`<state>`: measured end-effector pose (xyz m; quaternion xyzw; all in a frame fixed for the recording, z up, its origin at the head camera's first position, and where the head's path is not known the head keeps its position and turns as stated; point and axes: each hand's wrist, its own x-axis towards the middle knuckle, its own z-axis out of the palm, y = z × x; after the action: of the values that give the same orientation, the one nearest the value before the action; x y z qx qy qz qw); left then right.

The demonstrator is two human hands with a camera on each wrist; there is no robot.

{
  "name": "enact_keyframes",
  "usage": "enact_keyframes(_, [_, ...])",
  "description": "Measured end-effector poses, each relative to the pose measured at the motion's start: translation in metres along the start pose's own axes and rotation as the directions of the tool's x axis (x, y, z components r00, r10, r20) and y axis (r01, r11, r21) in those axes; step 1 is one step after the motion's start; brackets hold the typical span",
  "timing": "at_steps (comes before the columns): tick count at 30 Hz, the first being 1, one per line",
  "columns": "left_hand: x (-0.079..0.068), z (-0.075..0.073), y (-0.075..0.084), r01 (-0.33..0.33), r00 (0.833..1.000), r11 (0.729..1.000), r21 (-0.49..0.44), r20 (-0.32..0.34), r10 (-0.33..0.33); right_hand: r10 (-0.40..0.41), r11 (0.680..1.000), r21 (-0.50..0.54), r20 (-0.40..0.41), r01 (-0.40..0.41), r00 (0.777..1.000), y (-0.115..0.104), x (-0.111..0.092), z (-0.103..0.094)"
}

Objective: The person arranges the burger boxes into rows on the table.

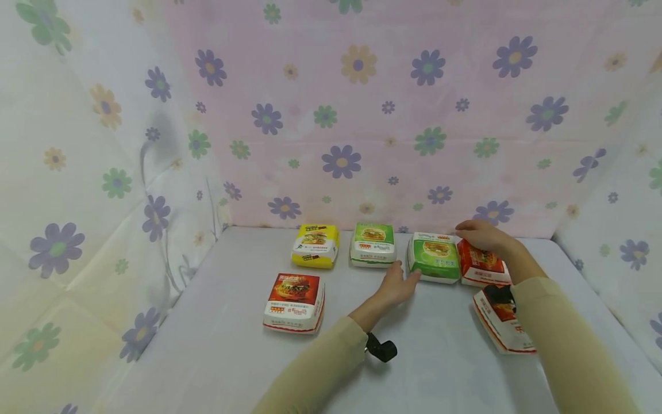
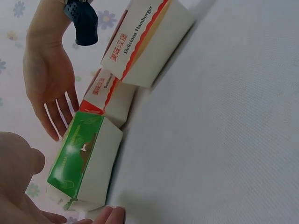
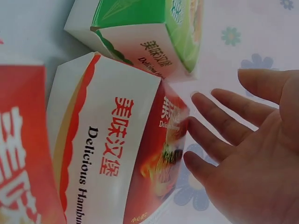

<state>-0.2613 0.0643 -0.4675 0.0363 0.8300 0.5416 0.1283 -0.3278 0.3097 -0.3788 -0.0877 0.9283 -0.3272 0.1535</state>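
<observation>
My left hand (image 1: 395,286) is at the left front corner of a green-and-white hamburger box (image 1: 435,260), its fingers and thumb spread and relaxed. The left wrist view shows the fingertips right by the lower end of that green box (image 2: 77,158). Over the back of a red hamburger box (image 1: 483,267) reaches my right hand (image 1: 482,234). Its fingers are extended, with the tips close to the red lid (image 3: 161,154) in the right wrist view. The red box sits directly beside the green one. Neither hand grips anything.
Another red-and-white hamburger box (image 1: 504,325) lies angled under the right wrist. A second green-and-white box (image 1: 373,246) and a yellow one (image 1: 315,247) stand along the back, with a red-and-white one (image 1: 295,302) at front left. Flowered cloth (image 1: 310,115) hangs behind the white table (image 1: 217,345).
</observation>
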Motion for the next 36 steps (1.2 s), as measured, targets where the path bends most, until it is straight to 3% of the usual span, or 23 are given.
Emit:
enact_keyframes(13, [0.005, 0.01, 0.01, 0.005, 1.0, 0.997, -0.08, -0.004, -0.005, -0.026, 0.996, -0.079, 0.032, 0.028, 0.999, 0.007, 0.016, 0.002])
enact_keyframes(22, [0.008, 0.018, 0.014, 0.082, 0.996, 0.991, -0.105, -0.038, -0.086, -0.046, 0.994, -0.101, 0.057, 0.051, 0.997, 0.014, 0.025, 0.007])
enact_keyframes(36, [0.011, 0.025, 0.018, 0.108, 0.989, 0.985, -0.135, -0.082, -0.119, -0.092, 0.99, -0.102, 0.052, 0.097, 0.994, 0.014, 0.025, 0.012])
